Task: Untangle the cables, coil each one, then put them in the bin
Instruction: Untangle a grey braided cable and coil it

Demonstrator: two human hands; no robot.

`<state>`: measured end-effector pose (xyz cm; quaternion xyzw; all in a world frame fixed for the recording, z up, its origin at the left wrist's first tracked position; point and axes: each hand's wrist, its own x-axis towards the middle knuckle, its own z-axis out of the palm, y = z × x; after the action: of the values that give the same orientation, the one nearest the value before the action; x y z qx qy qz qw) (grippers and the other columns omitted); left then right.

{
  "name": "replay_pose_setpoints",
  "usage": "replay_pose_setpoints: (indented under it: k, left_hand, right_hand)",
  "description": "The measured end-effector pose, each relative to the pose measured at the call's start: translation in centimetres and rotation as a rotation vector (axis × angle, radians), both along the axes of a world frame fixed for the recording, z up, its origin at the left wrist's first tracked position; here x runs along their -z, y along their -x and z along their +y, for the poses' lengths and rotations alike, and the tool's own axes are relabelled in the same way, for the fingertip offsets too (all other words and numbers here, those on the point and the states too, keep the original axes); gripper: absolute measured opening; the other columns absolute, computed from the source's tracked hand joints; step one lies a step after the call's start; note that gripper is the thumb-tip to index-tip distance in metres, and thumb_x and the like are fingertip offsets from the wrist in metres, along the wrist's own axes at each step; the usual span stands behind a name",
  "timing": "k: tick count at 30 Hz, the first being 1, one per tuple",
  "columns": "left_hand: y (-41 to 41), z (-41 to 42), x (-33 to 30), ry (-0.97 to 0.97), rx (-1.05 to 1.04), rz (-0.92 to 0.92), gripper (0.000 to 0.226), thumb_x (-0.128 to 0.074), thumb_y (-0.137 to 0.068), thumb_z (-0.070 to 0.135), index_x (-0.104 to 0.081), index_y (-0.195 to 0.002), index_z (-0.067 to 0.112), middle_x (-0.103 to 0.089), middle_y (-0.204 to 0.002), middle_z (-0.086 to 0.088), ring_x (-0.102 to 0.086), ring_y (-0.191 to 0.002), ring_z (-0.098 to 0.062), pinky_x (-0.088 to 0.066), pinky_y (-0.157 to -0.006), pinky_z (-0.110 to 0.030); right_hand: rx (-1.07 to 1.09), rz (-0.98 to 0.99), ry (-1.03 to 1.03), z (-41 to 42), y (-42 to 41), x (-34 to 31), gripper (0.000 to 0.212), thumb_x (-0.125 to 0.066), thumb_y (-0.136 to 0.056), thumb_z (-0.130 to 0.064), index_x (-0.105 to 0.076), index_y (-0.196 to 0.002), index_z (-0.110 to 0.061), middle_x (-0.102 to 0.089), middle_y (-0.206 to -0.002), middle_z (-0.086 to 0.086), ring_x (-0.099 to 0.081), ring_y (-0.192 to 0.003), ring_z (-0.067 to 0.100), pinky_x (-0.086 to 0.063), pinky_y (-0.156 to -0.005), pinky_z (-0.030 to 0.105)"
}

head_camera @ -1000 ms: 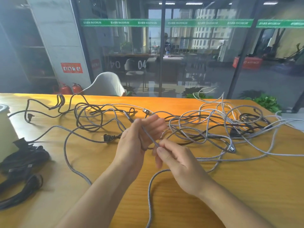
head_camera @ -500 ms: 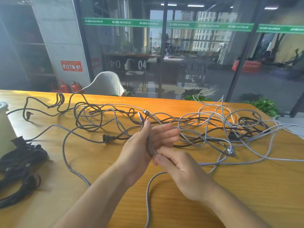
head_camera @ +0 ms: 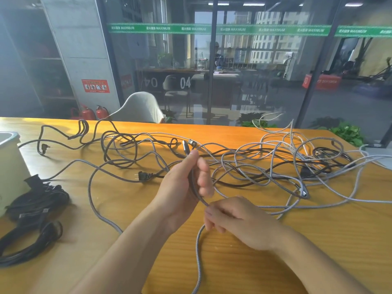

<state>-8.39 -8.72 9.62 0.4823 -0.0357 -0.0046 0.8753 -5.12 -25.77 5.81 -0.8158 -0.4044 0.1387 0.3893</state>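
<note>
A tangle of grey braided and black cables [head_camera: 265, 166] spreads over the orange wooden table [head_camera: 297, 240]. My left hand [head_camera: 182, 187] is raised at the centre and grips one end of a grey braided cable [head_camera: 198, 251], its connector sticking out above the thumb. My right hand [head_camera: 233, 217] sits just below and to the right, pinching the same cable where it bends down toward the table's near edge. A white bin [head_camera: 8, 164] stands at the far left, only partly in view.
Black coiled cables [head_camera: 31, 211] lie beside the bin at the left. A black two-pin plug [head_camera: 142, 176] rests left of my left hand. A white chair [head_camera: 137, 109] and a glass wall stand behind the table.
My left hand has closed its fingers around the grey cable end and lifted slightly. My right hand has slid down the cable, away from the left.
</note>
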Motion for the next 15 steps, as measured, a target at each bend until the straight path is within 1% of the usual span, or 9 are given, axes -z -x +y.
replay_pose_setpoints:
  k: [1, 3, 5, 7, 9, 11, 12, 13, 15]
  left_hand:
    - [-0.1, 0.3, -0.1, 0.038, 0.04, -0.013, 0.049, -0.039, -0.111, 0.033, -0.056, -0.067, 0.018, -0.034, -0.051, 0.006, -0.03, -0.041, -0.01, -0.032, -0.044, -0.022]
    - [0.0, 0.9, -0.5, 0.119, 0.145, -0.022, 0.046, -0.04, -0.109, 0.034, -0.048, -0.066, 0.02, -0.024, -0.051, 0.009, -0.017, -0.043, -0.008, -0.02, -0.042, -0.022]
    - [0.2, 1.6, -0.6, 0.171, 0.216, -0.031, 0.045, -0.042, -0.107, 0.033, -0.044, -0.063, 0.022, -0.02, -0.052, 0.009, -0.012, -0.046, -0.01, -0.013, -0.044, -0.024]
    - [0.3, 2.2, -0.7, 0.197, 0.266, -0.048, 0.045, -0.043, -0.105, 0.033, -0.043, -0.061, 0.024, -0.019, -0.054, 0.009, -0.011, -0.048, -0.011, -0.012, -0.046, -0.025]
    - [0.3, 2.6, -0.6, 0.193, 0.307, -0.052, 0.045, -0.046, -0.104, 0.034, -0.043, -0.06, 0.025, -0.019, -0.054, 0.009, -0.012, -0.048, -0.011, -0.013, -0.046, -0.026]
    - [0.3, 2.7, -0.6, 0.163, 0.359, -0.048, 0.045, -0.049, -0.102, 0.036, -0.044, -0.058, 0.025, -0.019, -0.053, 0.009, -0.012, -0.046, -0.012, -0.013, -0.045, -0.026]
    - [0.4, 2.5, -0.6, 0.142, 0.388, -0.041, 0.045, -0.05, -0.1, 0.037, -0.044, -0.057, 0.025, -0.019, -0.052, 0.009, -0.012, -0.046, -0.012, -0.013, -0.045, -0.026]
    - [0.5, 2.2, -0.5, 0.116, 0.417, -0.034, 0.045, -0.051, -0.099, 0.037, -0.044, -0.057, 0.025, -0.019, -0.052, 0.01, -0.012, -0.045, -0.012, -0.012, -0.045, -0.026]
    - [0.6, 1.3, -0.2, 0.043, 0.464, -0.019, 0.045, -0.051, -0.098, 0.038, -0.045, -0.056, 0.026, -0.021, -0.051, 0.011, -0.013, -0.044, -0.011, -0.012, -0.043, -0.024]
  right_hand:
    - [-0.013, 0.058, 0.01, -0.4, -0.4, -0.2, 0.046, -0.043, -0.104, -0.057, -0.07, -0.082, -0.026, -0.059, -0.07, -0.006, -0.055, -0.068, 0.017, -0.042, -0.068, 0.028]
    - [-0.02, 0.144, 0.02, -1.6, -1.2, -0.8, 0.046, -0.043, -0.105, -0.055, -0.07, -0.085, -0.023, -0.061, -0.074, -0.005, -0.056, -0.073, 0.01, -0.045, -0.073, 0.027]
    - [-0.019, 0.133, 0.131, -3.3, -2.3, -1.5, 0.042, -0.045, -0.108, -0.052, -0.069, -0.089, -0.024, -0.06, -0.075, -0.006, -0.057, -0.074, 0.01, -0.05, -0.081, 0.034]
    - [-0.02, 0.154, 0.259, -5.2, -3.3, -2.0, 0.034, -0.049, -0.109, -0.045, -0.07, -0.093, -0.024, -0.058, -0.071, -0.008, -0.055, -0.071, 0.011, -0.051, -0.087, 0.044]
    - [0.017, 0.207, 0.293, -6.7, -4.1, -2.4, 0.032, -0.052, -0.108, -0.043, -0.073, -0.095, -0.023, -0.057, -0.07, -0.008, -0.054, -0.069, 0.013, -0.048, -0.079, 0.04]
    - [0.105, 0.219, 0.285, -7.6, -4.4, -2.5, 0.035, -0.055, -0.104, -0.049, -0.075, -0.091, -0.023, -0.058, -0.069, -0.008, -0.053, -0.066, 0.012, -0.045, -0.073, 0.032]
    - [0.16, 0.201, 0.289, -7.8, -4.5, -2.5, 0.039, -0.056, -0.1, -0.054, -0.075, -0.088, -0.023, -0.059, -0.067, -0.008, -0.053, -0.065, 0.011, -0.045, -0.071, 0.031]
    - [0.223, 0.155, 0.311, -7.8, -4.7, -2.5, 0.043, -0.057, -0.095, -0.061, -0.075, -0.084, -0.024, -0.059, -0.065, -0.009, -0.052, -0.063, 0.01, -0.045, -0.07, 0.031]
    - [0.393, -0.033, 0.397, -7.6, -4.6, -2.4, 0.053, -0.058, -0.086, -0.076, -0.072, -0.073, -0.026, -0.058, -0.06, -0.009, -0.052, -0.058, 0.01, -0.045, -0.065, 0.033]
